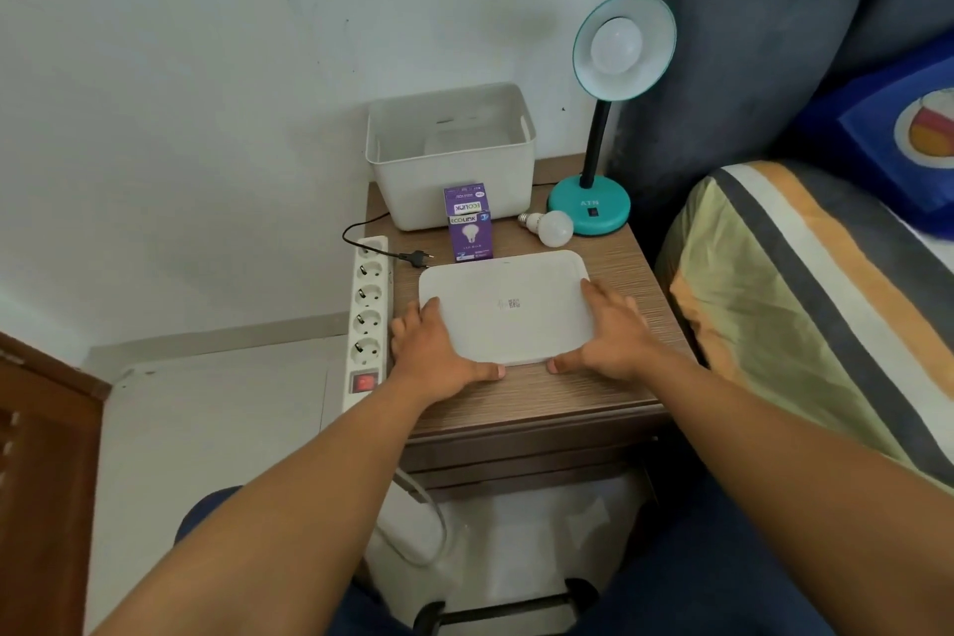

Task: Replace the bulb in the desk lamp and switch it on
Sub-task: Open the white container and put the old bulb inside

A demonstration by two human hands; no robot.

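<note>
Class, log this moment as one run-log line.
hands: left, right on lid | lamp: bulb in, plug out | spare bulb, box on table

Teal lamp (593, 207) with black neck, purple bulb box (468, 225), white loose bulb (555, 227), white lid (503, 307), white bin (449, 155), wood-grain brown bench (624, 274), striped yellow-grey-white bedding (805, 284).

Both hands, left hand (436, 351) and right hand (611, 336), flat on white lid (508, 307) on bedside table (635, 269).
</note>
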